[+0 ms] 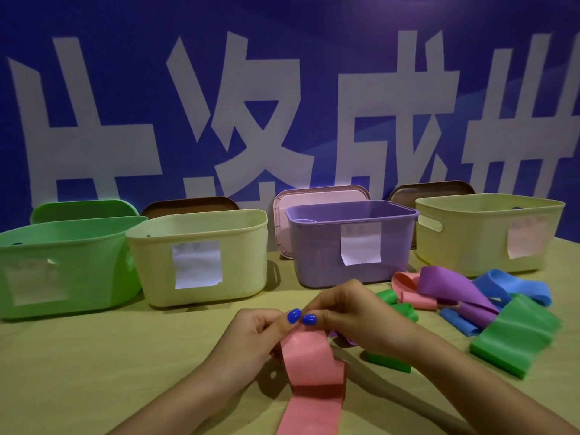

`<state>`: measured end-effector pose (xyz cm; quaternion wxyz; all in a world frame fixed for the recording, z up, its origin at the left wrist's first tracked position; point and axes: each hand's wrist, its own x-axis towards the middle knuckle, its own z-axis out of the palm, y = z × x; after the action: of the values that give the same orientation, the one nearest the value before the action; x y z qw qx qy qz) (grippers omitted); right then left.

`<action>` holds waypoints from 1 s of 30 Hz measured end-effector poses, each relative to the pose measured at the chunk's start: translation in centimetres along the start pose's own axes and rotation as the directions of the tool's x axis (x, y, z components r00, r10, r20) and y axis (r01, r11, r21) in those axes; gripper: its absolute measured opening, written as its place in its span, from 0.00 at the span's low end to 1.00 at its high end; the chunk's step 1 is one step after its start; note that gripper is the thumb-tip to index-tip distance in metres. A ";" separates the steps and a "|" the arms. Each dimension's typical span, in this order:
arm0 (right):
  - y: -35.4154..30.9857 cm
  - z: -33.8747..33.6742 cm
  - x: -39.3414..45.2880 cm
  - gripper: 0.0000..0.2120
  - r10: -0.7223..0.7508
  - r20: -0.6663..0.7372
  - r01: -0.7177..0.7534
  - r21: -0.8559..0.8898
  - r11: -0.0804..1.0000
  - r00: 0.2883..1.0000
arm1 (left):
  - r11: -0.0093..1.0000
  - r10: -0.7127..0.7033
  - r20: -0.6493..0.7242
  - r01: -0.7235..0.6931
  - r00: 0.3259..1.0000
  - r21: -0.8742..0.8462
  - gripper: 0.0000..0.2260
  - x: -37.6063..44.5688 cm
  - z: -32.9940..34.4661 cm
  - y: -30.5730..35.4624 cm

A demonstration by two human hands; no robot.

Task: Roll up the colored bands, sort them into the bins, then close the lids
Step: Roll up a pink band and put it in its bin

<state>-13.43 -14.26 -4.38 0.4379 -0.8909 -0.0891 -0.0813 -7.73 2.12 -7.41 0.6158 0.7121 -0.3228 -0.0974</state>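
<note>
Both hands meet above the near middle of the tan cloth-covered tabletop (94,356), thumbs side by side (the nails painted bright blue). The left hand (254,337) and the right hand (351,318) each pinch the top end of a flat pink elastic band (309,372), which hangs from the fingers, bends once on the cloth and runs off the near edge.

Along the far edge stand four open plastic bins, each with a white paper label on its front wall. From the left: a light green bin (62,246), a cream bin (201,233), a lavender bin (317,243) and a pale yellow bin (489,221). Behind each one a lid leans upright: a green lid (81,210), a brown lid (188,204), a pink lid (320,194) and a second brown lid (430,191).

Toward the right edge, in front of the lavender and pale yellow bins, loose bands lie in a tangled heap: a second pink band (408,288), a purple band (445,282), a blue band (508,284) and a wide green band (514,334). Smaller green pieces (401,306) lie just beyond the right wrist.

A blue banner with large white characters (282,89) fills the background.
</note>
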 end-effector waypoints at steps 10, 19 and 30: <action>-0.4 -0.9 -0.3 0.08 0.027 0.044 -0.017 -0.210 0.977 0.999 | 0.998 -0.008 0.088 0.002 0.996 0.063 0.11 -0.1 0.1 0.5; -0.6 -1.3 -0.4 0.05 0.058 0.048 -0.049 -0.166 0.985 0.997 | 0.993 0.006 0.049 -0.012 0.999 0.118 0.04 -0.1 -0.1 0.8; -0.4 -1.4 -0.4 0.08 0.164 0.037 -0.166 0.052 0.985 0.986 | 0.997 -0.020 0.013 0.019 1.000 0.077 0.04 -0.4 0.0 2.0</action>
<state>-14.03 -15.14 -3.30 0.4659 -0.8841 -0.0241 -0.0278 -8.71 2.29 -5.65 0.5846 0.7378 -0.3235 -0.0959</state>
